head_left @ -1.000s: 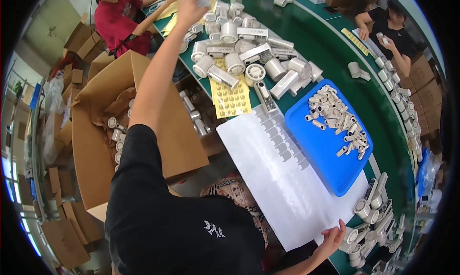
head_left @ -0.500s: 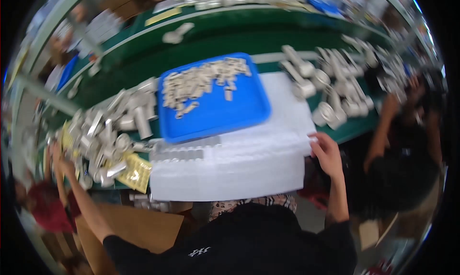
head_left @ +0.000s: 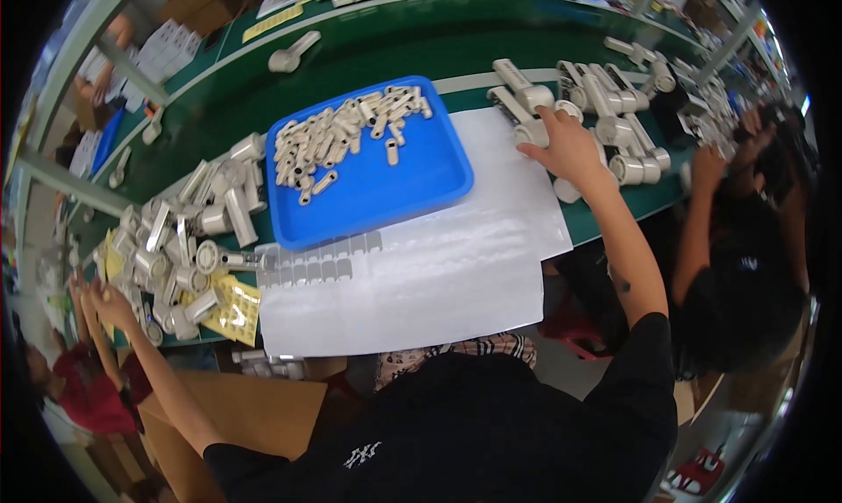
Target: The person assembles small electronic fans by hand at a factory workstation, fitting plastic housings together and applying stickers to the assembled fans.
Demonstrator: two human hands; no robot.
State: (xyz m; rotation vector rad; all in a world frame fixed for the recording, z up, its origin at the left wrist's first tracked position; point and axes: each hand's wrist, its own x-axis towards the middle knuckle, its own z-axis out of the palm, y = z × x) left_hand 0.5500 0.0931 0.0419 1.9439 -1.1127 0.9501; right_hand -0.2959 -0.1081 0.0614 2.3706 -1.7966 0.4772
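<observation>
My right hand (head_left: 570, 149) is stretched over the row of white plastic devices at the right, each with a handle and a round head. Its thumb and fingers are apart around the round head of one device (head_left: 531, 134), and I see no firm grip. My left hand (head_left: 111, 306) is at the outer edge of the left heap of similar white devices (head_left: 180, 257). Its fingers are small and partly hidden, so any hold is unclear. Between my arms lies a white sheet (head_left: 421, 301) with grey stickers (head_left: 320, 262).
A blue tray (head_left: 377, 196) holds many small cream-coloured parts (head_left: 324, 139). Yellow sticker sheets (head_left: 232, 308) lie under the left heap. One device (head_left: 294, 52) rests alone on the green bench. Co-workers sit at both sides; a cardboard box (head_left: 237, 415) stands below left.
My right hand has moved from the sheet's right edge up and forward to the right-hand devices. My left hand has shifted slightly at the heap's edge. The view has shifted a little.
</observation>
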